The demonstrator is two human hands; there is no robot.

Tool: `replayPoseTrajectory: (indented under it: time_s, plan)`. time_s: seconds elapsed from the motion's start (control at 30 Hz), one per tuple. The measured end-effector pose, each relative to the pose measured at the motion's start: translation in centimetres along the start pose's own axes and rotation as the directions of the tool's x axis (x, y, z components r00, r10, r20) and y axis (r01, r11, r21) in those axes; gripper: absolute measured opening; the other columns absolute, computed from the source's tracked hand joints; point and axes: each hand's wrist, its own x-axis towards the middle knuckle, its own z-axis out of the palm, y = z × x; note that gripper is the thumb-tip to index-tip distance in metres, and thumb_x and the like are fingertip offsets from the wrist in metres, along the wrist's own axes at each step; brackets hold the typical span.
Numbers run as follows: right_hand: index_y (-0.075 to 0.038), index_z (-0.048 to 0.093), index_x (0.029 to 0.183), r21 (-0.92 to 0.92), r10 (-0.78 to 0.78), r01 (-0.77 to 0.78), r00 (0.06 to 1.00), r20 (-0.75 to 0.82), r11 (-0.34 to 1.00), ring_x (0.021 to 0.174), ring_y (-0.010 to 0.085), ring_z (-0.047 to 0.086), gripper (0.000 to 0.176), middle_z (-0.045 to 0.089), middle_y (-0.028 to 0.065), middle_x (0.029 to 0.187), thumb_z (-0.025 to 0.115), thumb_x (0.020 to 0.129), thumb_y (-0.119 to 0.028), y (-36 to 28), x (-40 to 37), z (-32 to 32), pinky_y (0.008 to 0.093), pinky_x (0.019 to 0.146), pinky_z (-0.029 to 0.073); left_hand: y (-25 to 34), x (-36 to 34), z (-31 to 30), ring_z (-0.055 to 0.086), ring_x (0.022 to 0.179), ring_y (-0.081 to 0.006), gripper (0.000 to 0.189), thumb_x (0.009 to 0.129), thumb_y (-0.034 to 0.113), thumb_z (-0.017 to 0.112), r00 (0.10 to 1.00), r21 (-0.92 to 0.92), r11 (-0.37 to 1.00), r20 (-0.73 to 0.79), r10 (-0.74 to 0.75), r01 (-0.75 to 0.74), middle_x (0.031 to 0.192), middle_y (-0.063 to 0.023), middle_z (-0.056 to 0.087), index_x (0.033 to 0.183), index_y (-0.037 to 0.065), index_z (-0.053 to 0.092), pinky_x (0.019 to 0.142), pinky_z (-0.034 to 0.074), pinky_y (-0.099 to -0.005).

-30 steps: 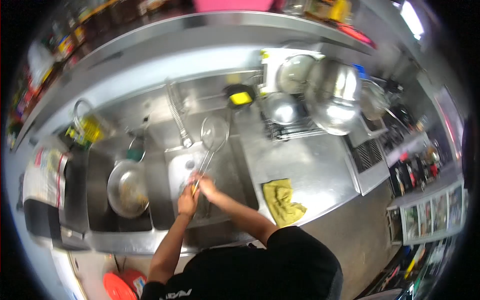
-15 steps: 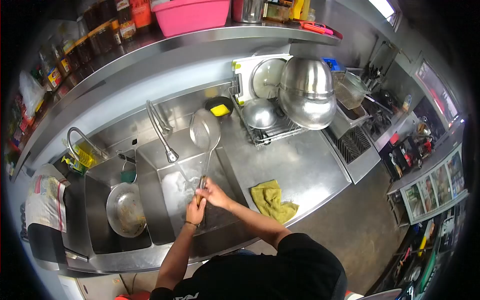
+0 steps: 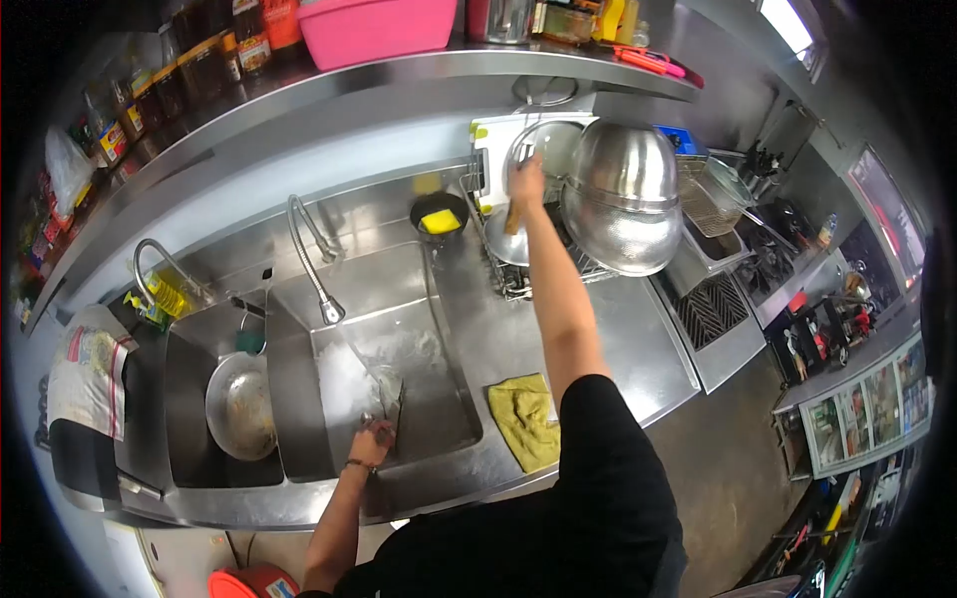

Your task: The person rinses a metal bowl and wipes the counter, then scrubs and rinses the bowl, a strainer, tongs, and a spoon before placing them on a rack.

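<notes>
Right hand [image 3: 525, 179] closed around the wooden strainer handle [image 3: 513, 216] at the dish rack [image 3: 506, 284], beside the steel bowl [image 3: 623, 194]. Left hand [image 3: 371, 436] low in the sink [image 3: 439, 399] near the tap [image 3: 309, 254]; its finger state cannot be told. Labels on the shelf bottles [image 3: 199, 70] are too small to read.

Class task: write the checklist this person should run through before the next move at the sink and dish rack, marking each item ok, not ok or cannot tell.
1. Right hand grips the strainer by its wooden handle: ok.
2. Strainer seated firmly in the dish rack: cannot tell.
3. Room beside the big steel bowl: cannot tell.
4. Tap off: not ok, water seems to run.
5. What the left hand holds, low in the sink: cannot tell.
6. Yellow cloth lying on the counter: ok.
</notes>
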Motion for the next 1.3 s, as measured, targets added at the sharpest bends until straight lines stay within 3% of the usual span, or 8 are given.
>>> replayPoseTrajectory:
  time_s: [0.2, 0.33, 0.47, 0.53, 0.73, 0.9, 1.0, 1.3]
  plan:
    - [0.003, 0.032, 0.105, -0.09, 0.252, -0.25, 0.967, 0.017, 0.964, 0.09, 0.0432, 0.056, 0.037, 0.057, 0.0316, 0.093, 0.051, 0.074, -0.007, 5.1, -1.5, 1.5, 0.0458, 0.079, 0.045, -0.9, -1.2, -1.5, 0.057, 0.092, -0.0357, 0.025, 0.079, 0.025, 0.058, 0.969, 0.159, 0.966, 0.108, -0.222, 0.203, 0.095, -0.0159, 0.062, 0.099, 0.01, 0.059, 0.081, 0.046, -0.0429]
    - [0.003, 0.033, 0.108, -0.183, 0.195, -0.193, 0.981, -0.01, 0.964, 0.089, 0.0437, 0.056, 0.047, 0.056, 0.0287, 0.091, 0.057, 0.07, -0.012, 9.0, -3.2, 3.1, 0.0453, 0.079, 0.046, 0.3, -1.1, -2.4, 0.057, 0.091, -0.0352, 0.027, 0.082, 0.025, 0.054, 0.97, 0.179, 0.965, 0.116, -0.214, 0.191, 0.096, -0.0152, 0.062, 0.101, 0.007, 0.058, 0.082, 0.045, -0.0429]
    - [0.013, 0.014, 0.129, -0.433, -0.249, 0.183, 0.963, -0.1, 0.882, 0.099, 0.0432, 0.047, 0.078, 0.042, 0.0337, 0.11, 0.057, 0.069, -0.012, 10.4, -5.1, 3.9, 0.043, 0.087, 0.041, 0.4, -0.6, -2.1, 0.057, 0.093, -0.0348, 0.028, 0.082, 0.026, 0.053, 0.944, 0.161, 0.955, 0.177, -0.277, 0.25, 0.099, -0.0162, 0.061, 0.101, 0.006, 0.058, 0.083, 0.044, -0.0417]
    - [0.011, 0.012, 0.132, -0.298, 0.001, -0.015, 0.999, -0.05, 0.955, 0.099, 0.0426, 0.048, 0.078, 0.04, 0.0299, 0.112, 0.055, 0.069, -0.008, 7.5, -6.5, 2.3, 0.0429, 0.087, 0.042, -1.2, -0.1, -1.3, 0.056, 0.095, -0.034, 0.029, 0.082, 0.027, 0.053, 0.934, 0.118, 0.954, 0.201, -0.296, 0.277, 0.1, -0.0162, 0.06, 0.102, 0.007, 0.058, 0.084, 0.044, -0.0414]
    - [0.008, 0.013, 0.133, -0.368, -0.021, 0.013, 1.0, -0.017, 0.93, 0.102, 0.0403, 0.048, 0.076, 0.041, 0.0286, 0.113, 0.057, 0.073, -0.01, 7.2, -9.5, 1.1, 0.0424, 0.087, 0.042, -5.6, 2.4, 1.3, 0.058, 0.095, -0.0314, 0.032, 0.083, 0.029, 0.054, 0.878, 0.391, 0.872, 0.251, -0.408, 0.294, 0.098, -0.0158, 0.062, 0.107, 0.008, 0.057, 0.082, 0.046, -0.0397]
    - [0.0, 0.024, 0.133, -0.437, -0.102, 0.12, 0.993, 0.065, 0.891, 0.103, 0.0399, 0.047, 0.072, 0.043, 0.0247, 0.114, 0.063, 0.077, -0.022, 5.4, -12.5, -1.8, 0.0425, 0.086, 0.042, -8.6, 7.2, 2.8, 0.054, 0.105, -0.0298, 0.038, 0.084, 0.034, 0.052, 0.527, 0.58, 0.692, 0.46, -0.714, 0.431, 0.115, -0.0143, 0.056, 0.111, 0.008, 0.057, 0.087, 0.044, -0.0413]
    - [-0.003, 0.036, 0.128, -0.464, -0.334, 0.35, 0.935, 0.119, 0.814, 0.104, 0.0381, 0.048, 0.059, 0.045, 0.0217, 0.115, 0.061, 0.078, -0.021, 3.9, -15.2, -3.8, 0.0424, 0.085, 0.042, -12.0, 9.2, 5.7, 0.053, 0.107, -0.0293, 0.04, 0.084, 0.034, 0.052, 0.554, 0.63, 0.642, 0.374, -0.744, 0.437, 0.118, -0.0142, 0.054, 0.114, 0.008, 0.057, 0.088, 0.044, -0.0401]
    - [-0.007, 0.047, 0.119, -0.658, -0.19, 0.246, 0.969, 0.158, 0.711, 0.109, 0.0354, 0.044, 0.055, 0.045, 0.0197, 0.117, 0.057, 0.079, -0.045, 4.5, -21.4, -5.3, 0.0491, 0.088, 0.034, -12.1, 9.6, 11.3, 0.047, 0.115, -0.03, 0.047, 0.082, 0.035, 0.056, 0.567, 0.464, 0.735, 0.468, -0.677, 0.495, 0.124, -0.0147, 0.049, 0.12, 0.007, 0.05, 0.093, 0.04, -0.0419]
